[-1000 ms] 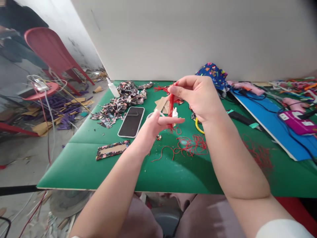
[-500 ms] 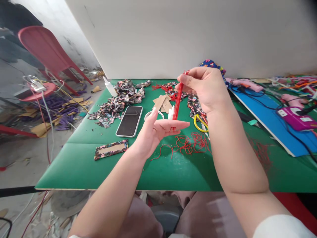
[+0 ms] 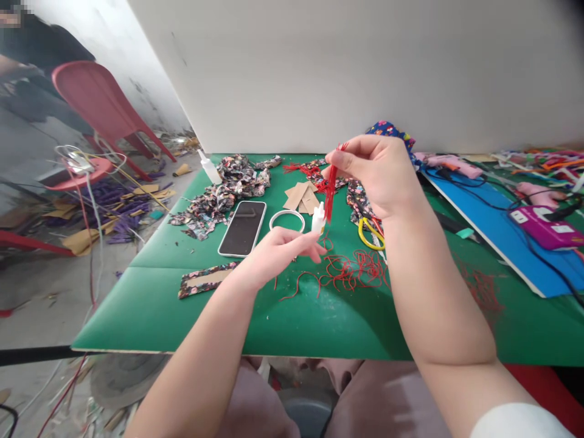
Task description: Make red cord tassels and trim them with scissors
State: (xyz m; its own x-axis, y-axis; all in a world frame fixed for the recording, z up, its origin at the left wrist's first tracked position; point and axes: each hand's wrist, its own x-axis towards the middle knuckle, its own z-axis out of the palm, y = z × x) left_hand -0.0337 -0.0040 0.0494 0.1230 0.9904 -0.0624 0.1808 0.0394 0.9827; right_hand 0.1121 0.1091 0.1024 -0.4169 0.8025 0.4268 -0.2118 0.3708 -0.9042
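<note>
Right hand (image 3: 381, 173) pinches the top of a red cord bundle (image 3: 330, 193) hanging above the green mat (image 3: 150, 304), while left hand (image 3: 278, 252), loosely open and empty below it, risks letting strands splay or slip into the loose cords (image 3: 351, 271).

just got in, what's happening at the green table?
A person's right hand pinches a bundle of red threads upright above the green mat. The left hand is open just below it, holding nothing. Loose red thread, a phone, a white ring and yellow-handled scissors lie on the mat.
</note>
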